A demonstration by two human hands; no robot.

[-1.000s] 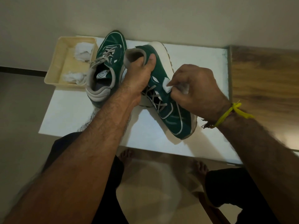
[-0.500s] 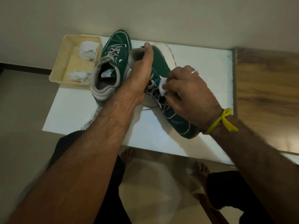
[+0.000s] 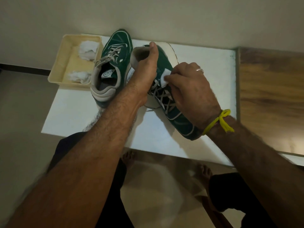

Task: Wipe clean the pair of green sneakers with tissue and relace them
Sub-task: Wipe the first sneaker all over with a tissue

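Two green sneakers with grey laces are on the white table. The left sneaker stands upright with its toe pointing away. The right sneaker lies tilted on its side, toe toward me. My left hand grips its heel collar, thumb along the upper edge. My right hand pinches a folded white tissue and presses it against the sneaker's green side near the top eyelets.
A cream plastic tray at the table's back left holds two crumpled tissue wads. A wooden surface adjoins the table on the right. A wall runs behind. My bare feet stand on the floor below.
My right hand slid the tissue up the tilted sneaker's side, from mid-shoe toward the collar. My left hand shifted its grip higher on the heel, thumb now extended.
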